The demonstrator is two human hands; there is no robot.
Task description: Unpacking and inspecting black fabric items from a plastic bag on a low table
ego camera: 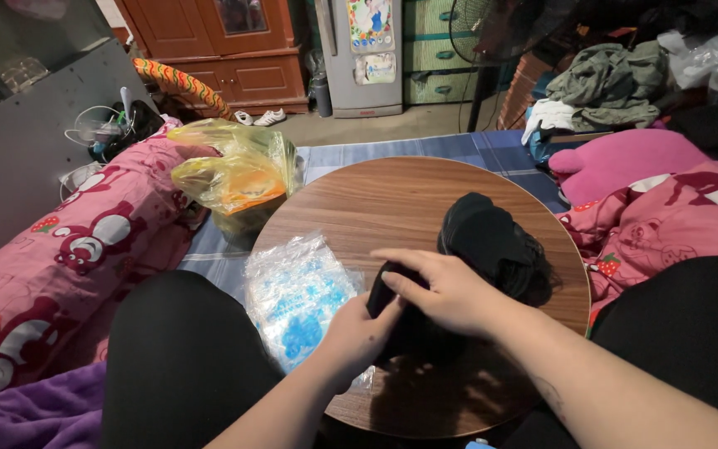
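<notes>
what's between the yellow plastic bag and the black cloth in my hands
In the head view, bare wooden tabletop and a clear blue-printed plastic packet lie between the yellow bag and black cloth.

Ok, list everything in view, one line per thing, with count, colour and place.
round table: one, brown wood, centre
black cloth: one pile, black, table right, partly in both hands
clear plastic bag: one, blue-printed, table left edge
yellow plastic bag: one, yellow, floor left of table
pink bolster: one, pink cartoon print, left
pink blanket: one, right
cabinet: one, reddish wood, back
fan: one, black, back
left hand: grips cloth
right hand: grips cloth
</notes>
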